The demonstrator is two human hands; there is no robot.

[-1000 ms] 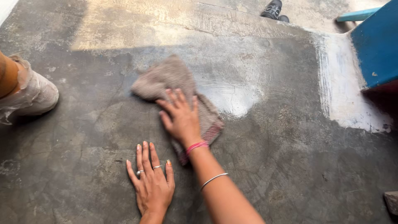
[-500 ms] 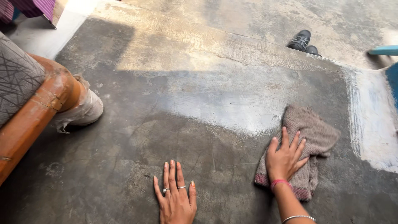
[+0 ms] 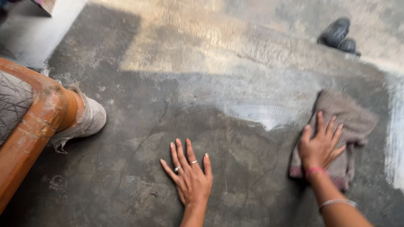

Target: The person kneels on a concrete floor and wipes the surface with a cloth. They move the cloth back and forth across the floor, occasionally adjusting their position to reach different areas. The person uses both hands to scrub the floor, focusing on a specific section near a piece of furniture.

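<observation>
Rough matt concrete floor (image 3: 139,105) w/ wet sheen; coarse woven cloth rag (image 3: 345,122).

The right hand (image 3: 320,145) hides part of the blurred cloth (image 3: 349,122).

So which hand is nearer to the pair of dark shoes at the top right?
The right hand. It lies flat on the brownish rag, below the shoes. The left hand is pressed on bare floor, farther left and lower.

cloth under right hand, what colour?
Grey-brown cloth, reddish stripe at its hem; head view.
</observation>
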